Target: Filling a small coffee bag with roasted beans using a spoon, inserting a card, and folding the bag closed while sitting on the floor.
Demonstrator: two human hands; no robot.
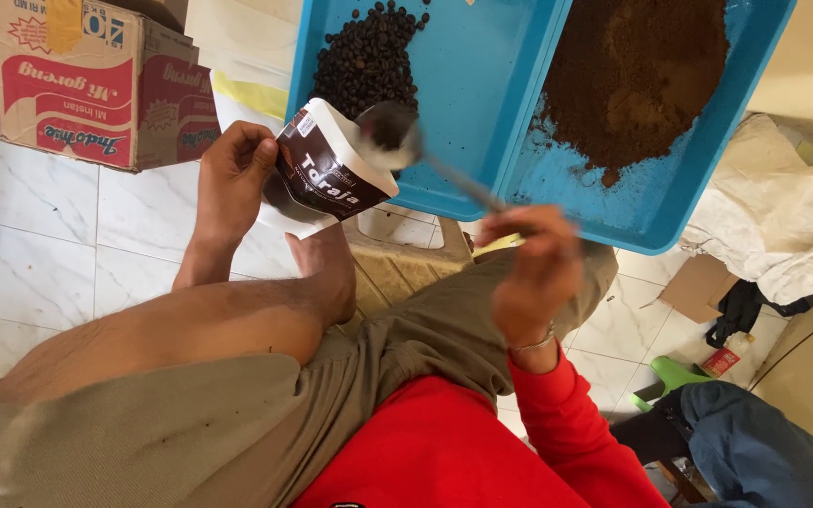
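Gripped in the left hand [232, 179], thumb on the near face and fingers wrapped behind, is a small brown-and-white pouch [331, 160], its mouth pulled open and tilted toward the blue trays [482, 113]. The right hand [534, 273] is closed narrowly round the end of a metal spoon [397, 136], whose bowl hovers just at the pouch's open rim, blurred, so whether it carries anything cannot be told. The pouch hangs in the air off the near edge of the left tray, not resting on anything, with the pile of dark coffee beans [369, 56] just beyond it and the heap of brown ground coffee [642, 75] in the right tray well to the side. The likeliest slip, as I judge it, is spilling: the pouch is soft and held at one side only, so its mouth could fold shut or sag as the spoon tips, sending the load onto the person's leg [265, 320] or the tiled floor [39, 245]. The long spoon, held far back, may also wobble.
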